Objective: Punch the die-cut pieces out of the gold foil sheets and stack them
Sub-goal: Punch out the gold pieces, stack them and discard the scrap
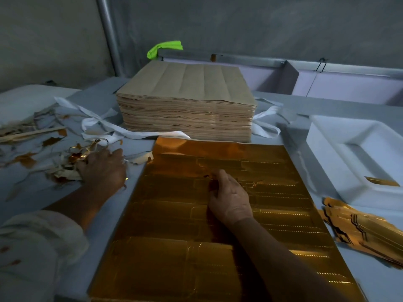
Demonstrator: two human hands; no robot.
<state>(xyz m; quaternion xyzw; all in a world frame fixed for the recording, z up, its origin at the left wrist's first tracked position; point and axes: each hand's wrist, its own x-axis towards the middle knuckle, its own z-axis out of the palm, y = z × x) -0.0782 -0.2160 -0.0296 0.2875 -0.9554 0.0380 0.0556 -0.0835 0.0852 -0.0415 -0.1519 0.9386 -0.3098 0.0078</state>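
Head view – gold foil sheet (pixel 218 225): lies flat on the table (pixel 135 186) right in front of the person, its die-cut outlines showing as faint lines and its far edge touching the tall pile of brown-backed sheets (pixel 187 101).
Head view – right hand (pixel 231 199): rests on the middle of the sheet. The fingers (pixel 214 186) are curled in tight, and thumb and forefinger appear to pinch a ragged cut edge where the foil has begun to lift.
Head view – left hand (pixel 102 166): lies palm down on the scrap heap (pixel 72 162) just left of the sheet, fingers loosely bent. The tips are buried in the trimmings, so I cannot tell whether it grips anything.
Head view – punched pieces (pixel 359 232): a loose fan of them lies on the table at the right, near the white tray (pixel 340 153).
Step in hand: judged to be freeing one piece from the centre of the sheet.
Doing it well: follow the cut line and peel low along it, not upward – foil creases easily. A flat hand pressing the sheet beside the cut would keep the waste from tearing into the piece.
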